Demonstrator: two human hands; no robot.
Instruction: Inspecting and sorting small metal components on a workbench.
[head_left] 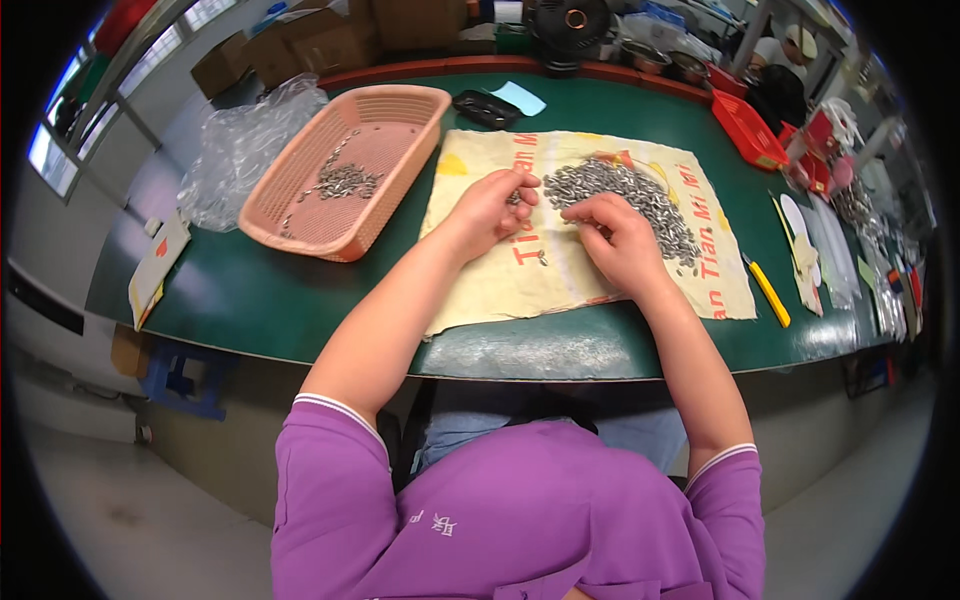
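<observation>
A yellow woven sack (520, 285) lies flat on the green table (260, 300). A heap of small grey metal parts (640, 195) is spread over its upper right part. My left hand (490, 205) hovers at the heap's left edge, fingers curled around a few metal parts. My right hand (620, 235) rests on the sack beside the heap, fingertips pinched over the parts; what it holds is hidden. A pink plastic basket (400, 105) to the left holds a small cluster of the same parts (345, 182).
Crumpled clear plastic (240, 150) lies left of the basket. A yellow utility knife (768, 290) sits right of the sack, a red tray (750, 130) at the far right, a black object (485, 108) and blue card (520, 97) behind. Cardboard boxes (320, 45) stand beyond the table.
</observation>
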